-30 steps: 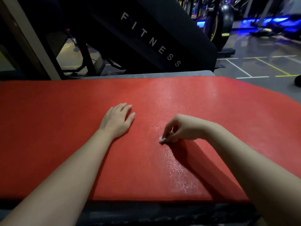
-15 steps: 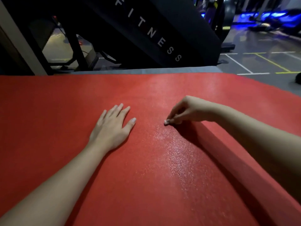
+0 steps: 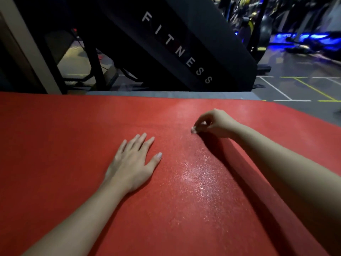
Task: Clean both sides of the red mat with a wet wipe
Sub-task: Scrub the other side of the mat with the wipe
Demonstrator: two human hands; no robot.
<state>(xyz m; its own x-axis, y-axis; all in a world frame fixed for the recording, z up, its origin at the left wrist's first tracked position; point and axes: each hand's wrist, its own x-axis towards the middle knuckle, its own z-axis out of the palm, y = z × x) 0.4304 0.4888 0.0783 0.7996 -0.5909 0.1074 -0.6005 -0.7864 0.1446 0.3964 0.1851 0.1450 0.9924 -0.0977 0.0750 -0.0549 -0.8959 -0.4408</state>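
Observation:
The red mat [image 3: 64, 145] lies flat and fills most of the view. My left hand [image 3: 132, 163] rests palm down on it near the middle, fingers straight and spread. My right hand [image 3: 215, 123] is farther out on the mat, its fingers curled and pinching a small balled-up white wet wipe [image 3: 193, 129] against the surface. A shiny wet streak runs on the mat from the wipe back toward me, between my two arms.
A dark slanted panel lettered FITNESS [image 3: 177, 48] rises just beyond the mat's far edge. A grey strip [image 3: 166, 93] borders that edge. Grey gym floor with white and yellow lines [image 3: 299, 89] lies at the right; exercise machines stand in blue light farther back.
My right hand has slid the wipe away from me along the mat, lengthening the wet streak. My left hand stays flat on the mat. The camera has leaned forward.

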